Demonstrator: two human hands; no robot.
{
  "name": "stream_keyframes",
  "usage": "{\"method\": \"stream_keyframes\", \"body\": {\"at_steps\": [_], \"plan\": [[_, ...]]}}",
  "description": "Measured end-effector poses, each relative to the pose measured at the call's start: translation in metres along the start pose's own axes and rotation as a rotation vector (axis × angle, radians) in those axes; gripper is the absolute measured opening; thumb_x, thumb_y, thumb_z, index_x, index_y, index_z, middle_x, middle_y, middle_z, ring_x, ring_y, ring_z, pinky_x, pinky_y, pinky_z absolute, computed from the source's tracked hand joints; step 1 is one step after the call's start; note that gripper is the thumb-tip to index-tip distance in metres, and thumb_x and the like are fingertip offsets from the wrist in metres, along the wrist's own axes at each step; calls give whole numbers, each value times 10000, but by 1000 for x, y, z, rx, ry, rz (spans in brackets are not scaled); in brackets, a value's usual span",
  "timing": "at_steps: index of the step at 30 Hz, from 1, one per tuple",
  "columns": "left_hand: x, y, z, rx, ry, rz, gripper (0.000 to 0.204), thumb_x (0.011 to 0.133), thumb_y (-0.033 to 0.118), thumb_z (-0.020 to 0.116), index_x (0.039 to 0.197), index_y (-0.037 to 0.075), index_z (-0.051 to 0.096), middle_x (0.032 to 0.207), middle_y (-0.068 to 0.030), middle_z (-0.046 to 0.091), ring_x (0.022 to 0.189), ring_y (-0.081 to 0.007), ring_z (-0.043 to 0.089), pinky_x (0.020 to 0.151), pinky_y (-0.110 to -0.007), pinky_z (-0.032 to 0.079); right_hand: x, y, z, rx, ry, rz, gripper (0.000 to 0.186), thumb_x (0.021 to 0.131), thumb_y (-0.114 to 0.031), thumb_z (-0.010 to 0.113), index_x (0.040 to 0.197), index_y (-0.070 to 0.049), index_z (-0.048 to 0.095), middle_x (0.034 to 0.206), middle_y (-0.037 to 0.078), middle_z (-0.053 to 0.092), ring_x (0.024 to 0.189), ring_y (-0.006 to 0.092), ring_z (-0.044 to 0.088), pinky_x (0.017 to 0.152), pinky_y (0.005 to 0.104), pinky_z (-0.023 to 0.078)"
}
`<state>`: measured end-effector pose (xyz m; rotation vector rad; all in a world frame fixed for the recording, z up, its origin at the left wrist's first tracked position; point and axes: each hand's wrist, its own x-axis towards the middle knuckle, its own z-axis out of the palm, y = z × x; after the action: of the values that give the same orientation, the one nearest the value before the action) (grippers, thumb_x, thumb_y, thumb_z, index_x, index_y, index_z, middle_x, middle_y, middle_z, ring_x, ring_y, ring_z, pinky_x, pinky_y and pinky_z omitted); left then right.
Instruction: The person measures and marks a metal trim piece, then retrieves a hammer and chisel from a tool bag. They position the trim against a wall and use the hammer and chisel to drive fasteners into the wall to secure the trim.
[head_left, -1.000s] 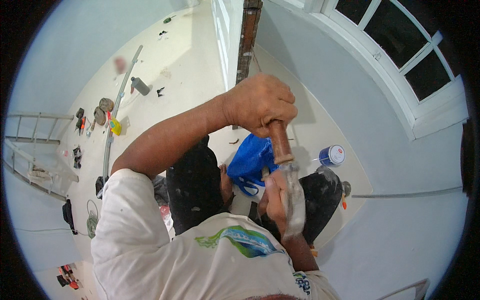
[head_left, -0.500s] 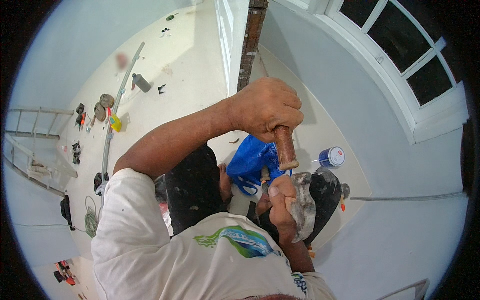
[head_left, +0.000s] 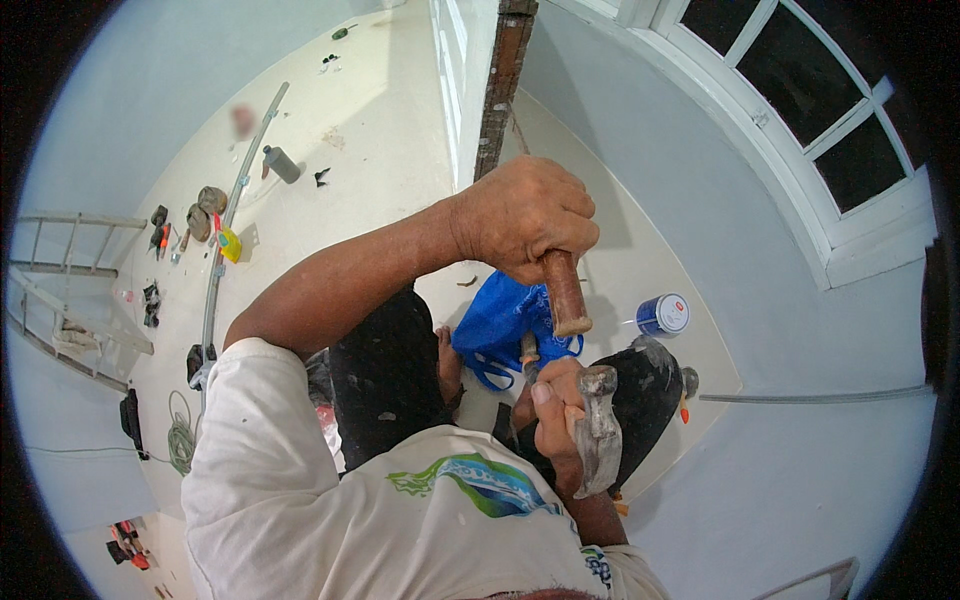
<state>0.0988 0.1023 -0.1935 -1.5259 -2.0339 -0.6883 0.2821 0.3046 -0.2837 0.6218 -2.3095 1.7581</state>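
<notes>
My left hand is closed in a fist around a brown, round tool handle. The handle's butt end sticks out below the fist, pointing toward me, while the tool's other end is hidden. Below it my right hand grips a worn grey metal hammer, its shaft mostly out of sight. The hammer's round face lies just short of the handle's butt, with a gap between them. Beyond my left fist stands a white door with a rough brown edge.
On the floor between my legs lies a blue bag, with a blue-and-white can to its right. A grey bottle, a long metal bar and a yellow container lie left. A ladder stands far left; a window is upper right.
The hammer has moved down and away from the handle's butt, and its head has turned. My left hand and the handle have shifted slightly left.
</notes>
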Motion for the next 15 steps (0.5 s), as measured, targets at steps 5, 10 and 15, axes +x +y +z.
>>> {"method": "stream_keyframes", "body": {"at_steps": [5,10,15], "plan": [[0,0,-2,11,-13,5,281,611,258,800,682,177,540,614,-5,509,594,-215,610,550,-397,493,-1,-2,0,-47,-40,17,79,835,-82,728,862,-35,671,797,113,668,704,284,688,761,430,593],[-4,-2,-3,2,-35,28,287,612,277,794,683,174,536,623,-9,511,584,-233,596,543,-410,482,-1,0,1,-6,42,-197,135,840,-100,748,899,-36,645,802,108,655,696,287,675,679,423,563],[-8,-4,-8,-2,-59,59,308,603,298,791,671,160,525,631,-19,503,582,-258,586,537,-426,467,-7,20,14,-297,-4,-155,156,844,-96,765,919,-47,637,819,122,661,721,309,686,691,423,561]]}}
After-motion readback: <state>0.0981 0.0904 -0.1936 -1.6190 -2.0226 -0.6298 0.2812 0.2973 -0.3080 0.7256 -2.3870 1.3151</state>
